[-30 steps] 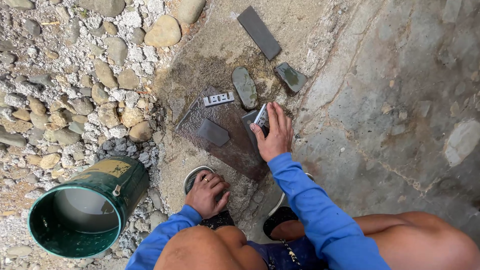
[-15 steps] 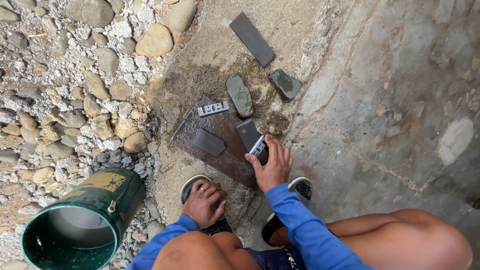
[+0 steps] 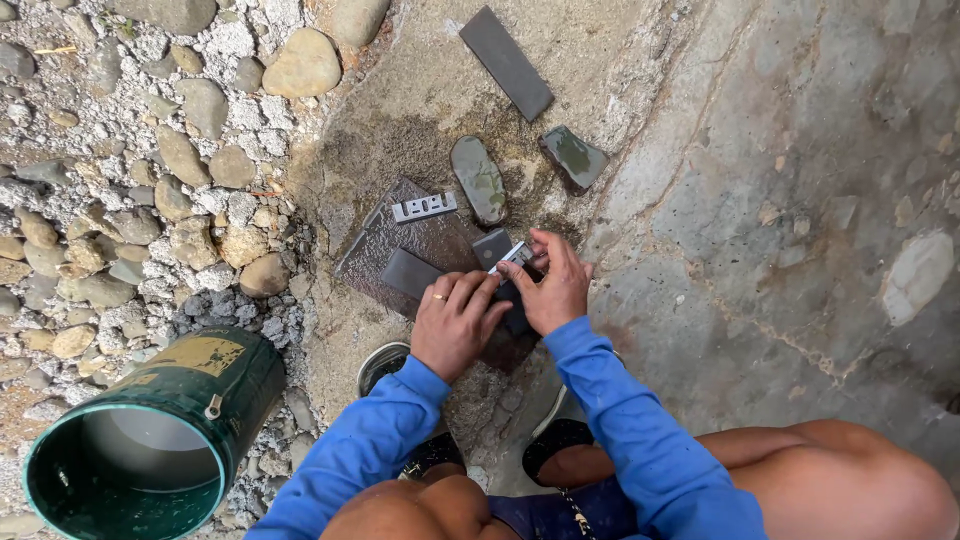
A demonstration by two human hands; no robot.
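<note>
metal blade (image 3: 514, 256): bright, bare metal with a smooth sheen, held between both hands
second blade (image 3: 424, 207): same pale polished metal, slotted, lying on the slab
dark slab (image 3: 400, 240): stone, wet and slightly glossy, fine-grained
small block (image 3: 410, 272): matt grey stone, smooth faces
long bar (image 3: 506, 62): dark grey stone, dry, matt, even
oval stone (image 3: 479, 179): smooth, damp, greenish-grey
broken stone (image 3: 573, 157): rough edges, wet glossy top
ground (image 3: 800, 200): rough concrete-like rock, cracked, matt, dusty
pebbles (image 3: 150, 180): rounded, dry, chalky
bucket (image 3: 170, 420): green painted metal, worn, dull gloss
sleeves (image 3: 640, 440): blue knit cloth, matt
ring (image 3: 438, 296): shiny yellow metal
</note>
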